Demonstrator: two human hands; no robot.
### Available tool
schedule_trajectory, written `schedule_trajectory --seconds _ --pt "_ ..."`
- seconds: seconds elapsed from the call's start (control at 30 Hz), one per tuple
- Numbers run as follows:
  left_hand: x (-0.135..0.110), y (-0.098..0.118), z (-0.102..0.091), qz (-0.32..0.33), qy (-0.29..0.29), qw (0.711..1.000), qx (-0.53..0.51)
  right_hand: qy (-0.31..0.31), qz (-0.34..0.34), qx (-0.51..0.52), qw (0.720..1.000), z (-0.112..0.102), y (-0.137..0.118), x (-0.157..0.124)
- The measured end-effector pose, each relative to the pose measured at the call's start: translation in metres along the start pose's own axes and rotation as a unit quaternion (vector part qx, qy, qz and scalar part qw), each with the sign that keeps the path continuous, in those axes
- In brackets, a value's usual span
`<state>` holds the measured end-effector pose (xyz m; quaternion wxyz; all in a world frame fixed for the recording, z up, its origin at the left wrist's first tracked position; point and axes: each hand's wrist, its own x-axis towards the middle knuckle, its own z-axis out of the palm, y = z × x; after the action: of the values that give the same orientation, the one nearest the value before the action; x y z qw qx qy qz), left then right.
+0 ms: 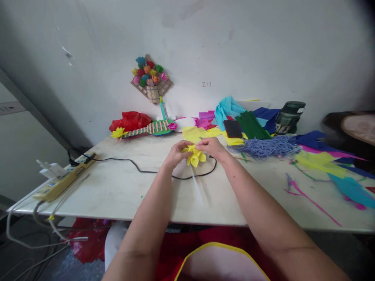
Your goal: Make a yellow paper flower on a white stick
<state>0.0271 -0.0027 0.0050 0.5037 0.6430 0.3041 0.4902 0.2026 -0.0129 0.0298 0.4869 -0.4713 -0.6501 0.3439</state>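
Above the middle of the table, a yellow paper flower (195,156) with pointed petals is between my two hands. My left hand (178,154) pinches its left side. On the upper right, my right hand (212,146) has its fingers closed at the petals, with a small dark tip showing by the fingertips. A blurred whitish, translucent stick (197,188) lies below the flower; whether it touches the flower I cannot tell. The black cord (137,168) loops on the table beneath my hands.
A paper-flower-trimmed guitar shape (146,128) lies at the back left, near a power strip (66,177). Right of my hands are a phone (233,128), purple yarn (265,147), crepe paper (253,125) and a dark bottle (290,117). The table's front edge (88,216) runs below my forearms.
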Motion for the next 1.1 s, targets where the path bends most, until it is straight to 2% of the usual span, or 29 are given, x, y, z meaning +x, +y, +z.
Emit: schedule_trajectory --seconds 0.17,0.33,0.43,0.73,0.9,1.1 --pt "0.0 0.0 -0.001 -0.008 -0.02 1.0 -0.018 0.003 -0.03 -0.007 1.0 -0.001 0.004 0.002" --pt "-0.001 0.001 -0.001 -0.025 -0.045 0.998 -0.04 0.017 -0.109 -0.074 0.991 0.0 0.007 0.005" --pt "-0.001 0.001 -0.002 -0.027 -0.04 0.998 -0.042 0.024 -0.153 -0.107 0.982 0.0 0.007 0.005" --pt "0.0 -0.001 -0.001 -0.021 -0.019 0.999 -0.045 0.024 -0.229 -0.163 0.959 -0.004 0.013 0.01" --pt "0.0 -0.002 -0.001 -0.015 -0.008 0.999 -0.044 0.013 -0.243 -0.177 0.954 -0.006 0.012 0.009" --pt "-0.001 0.0 -0.001 -0.018 0.005 0.999 -0.041 -0.004 -0.221 -0.175 0.959 -0.01 0.004 0.005"
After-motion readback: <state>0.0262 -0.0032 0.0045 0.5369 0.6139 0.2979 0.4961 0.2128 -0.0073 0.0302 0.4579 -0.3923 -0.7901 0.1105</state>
